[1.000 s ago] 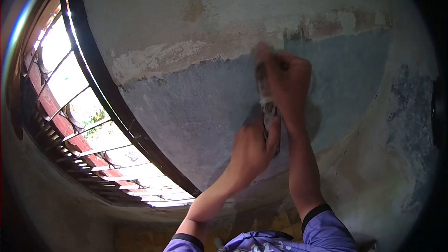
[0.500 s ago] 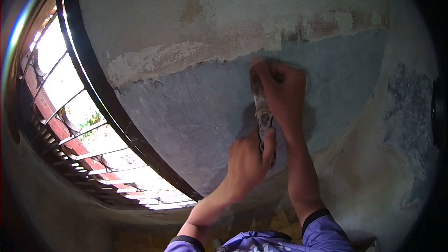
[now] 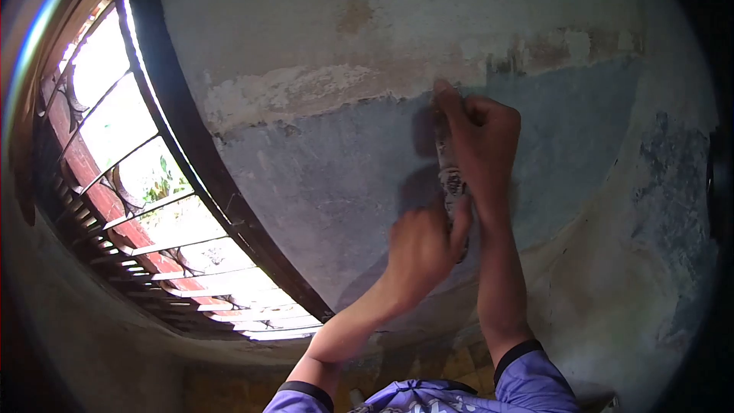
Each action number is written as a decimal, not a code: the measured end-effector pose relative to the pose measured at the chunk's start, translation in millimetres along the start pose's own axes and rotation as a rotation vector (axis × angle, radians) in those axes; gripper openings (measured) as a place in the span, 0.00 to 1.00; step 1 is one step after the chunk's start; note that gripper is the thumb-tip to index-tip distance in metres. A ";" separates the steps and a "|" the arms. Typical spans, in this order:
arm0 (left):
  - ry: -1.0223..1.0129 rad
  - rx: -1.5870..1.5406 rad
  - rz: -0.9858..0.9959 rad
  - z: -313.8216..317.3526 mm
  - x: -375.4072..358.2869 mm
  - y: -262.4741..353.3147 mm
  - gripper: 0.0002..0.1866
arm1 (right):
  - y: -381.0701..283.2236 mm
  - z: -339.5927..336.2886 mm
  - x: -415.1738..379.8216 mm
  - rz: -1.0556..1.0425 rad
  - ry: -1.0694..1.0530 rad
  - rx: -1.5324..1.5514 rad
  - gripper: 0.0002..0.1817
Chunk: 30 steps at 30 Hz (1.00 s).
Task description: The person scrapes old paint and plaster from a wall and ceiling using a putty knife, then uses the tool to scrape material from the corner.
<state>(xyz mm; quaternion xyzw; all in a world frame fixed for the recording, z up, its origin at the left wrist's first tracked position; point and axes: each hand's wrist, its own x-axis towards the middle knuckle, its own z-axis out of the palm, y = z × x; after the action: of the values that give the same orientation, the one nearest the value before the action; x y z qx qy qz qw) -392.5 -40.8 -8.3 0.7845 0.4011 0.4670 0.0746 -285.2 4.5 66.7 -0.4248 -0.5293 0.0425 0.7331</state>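
Observation:
A worn, plaster-smeared putty knife (image 3: 449, 177) points upward in front of the wall. My left hand (image 3: 424, 248) is wrapped round its handle from below, thumb along the near side. At the upper end, my right hand (image 3: 489, 141) has its fingers curled in and its thumb at the blade, which shows almost edge-on. The fingers hide part of the blade, so its tip and any plaster on it cannot be made out. Behind both hands is the grey-blue lower band of the wall (image 3: 329, 176), with their shadows falling on it.
Above the grey band runs a rough strip of chipped plaster (image 3: 287, 92). On the left is a barred window (image 3: 160, 206) with a dark frame (image 3: 229, 206) and bright daylight outside. A stained wall with grey patches (image 3: 673, 206) stands at the right, above a tiled floor (image 3: 451, 367).
The wall and window have shifted rightward in view. Both hands and the putty knife sit slightly further right, and the blade appears more edge-on.

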 end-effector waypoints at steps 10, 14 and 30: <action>-0.047 0.015 0.007 -7.8 2.5 -3.8 0.24 | -12.4 -1.5 1.5 -0.014 0.014 -0.148 0.29; -0.080 -0.071 -0.067 -14.3 -13.5 -10.6 0.25 | 3.3 5.5 -17.5 -0.068 0.056 -0.161 0.28; 0.003 0.034 0.159 -40.5 -8.4 -42.1 0.26 | -14.3 28.0 -26.5 -0.037 0.092 -0.244 0.25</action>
<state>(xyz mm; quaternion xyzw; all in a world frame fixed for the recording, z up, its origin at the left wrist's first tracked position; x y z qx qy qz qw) -450.2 -29.0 -12.2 0.8144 0.3455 0.4656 0.0235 -325.1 -2.0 58.9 -0.5025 -0.5040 -0.0555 0.7003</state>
